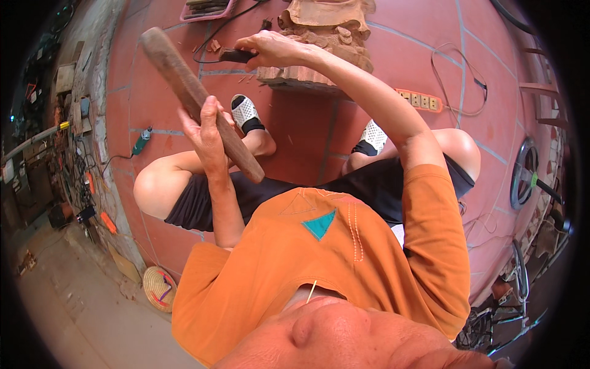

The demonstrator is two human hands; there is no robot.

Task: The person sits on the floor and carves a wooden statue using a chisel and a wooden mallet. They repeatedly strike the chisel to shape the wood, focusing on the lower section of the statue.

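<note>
My left hand [206, 132] is closed around a long, smooth wooden club [184, 80]. The club slants from upper left down toward my lap. Farther forward, my right hand [270, 49] reaches across to the left, its fingers bent round a short dark-handled tool [236, 56]. What kind of tool it is I cannot make out, as the hand covers part of it. Just right of that hand stands a carved block of brown wood [326, 46] on the floor, with folded, layered shapes cut into it. Wood chips [214, 46] lie to the left of the carving.
A pink basket [209, 13] sits at the far left. An orange power strip [420, 100] and a looped cable [485, 92] lie on the red tiles [424, 43]. A green corded tool [142, 141] is left of my knee, a woven hat [159, 288] behind it.
</note>
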